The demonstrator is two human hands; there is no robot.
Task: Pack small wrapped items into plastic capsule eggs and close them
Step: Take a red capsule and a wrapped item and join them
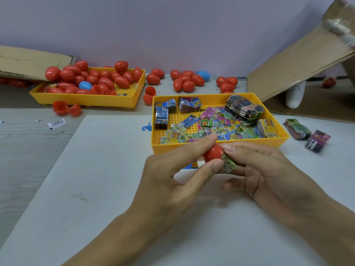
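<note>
Far left: a yellow tray (pixel 123 101) heaped with closed red eggs (pixel 107 79), with one blue egg among them; it appears to serve as the store of capsules. More closed eggs lie loose on the desk (pixel 96 189) behind and to its right. Two open red halves (pixel 66 108) sit on the desk just near of this tray, judged ready for filling.

Centre: the left hand (pixel 172 179) has its grip closed by thumb and forefinger on a red egg half (pixel 213 153), held above the desk with its mouth turned to the right so the other hand can feed it.

Just right of it: the right hand (pixel 269 169) pinches a small green wrapped packet (pixel 228 166) and presses it against the mouth of the half. How far the packet has gone in cannot be told; insertion is judged under way, closing not yet done.

Behind the hands: a second yellow tray (pixel 192 148) holds loose packets (pixel 211 127) and banded bundles, set close for short reaches.

Far right: two more bundles (pixel 307 133) on the desk, and cardboard (pixel 307 64) leaning beyond
</note>
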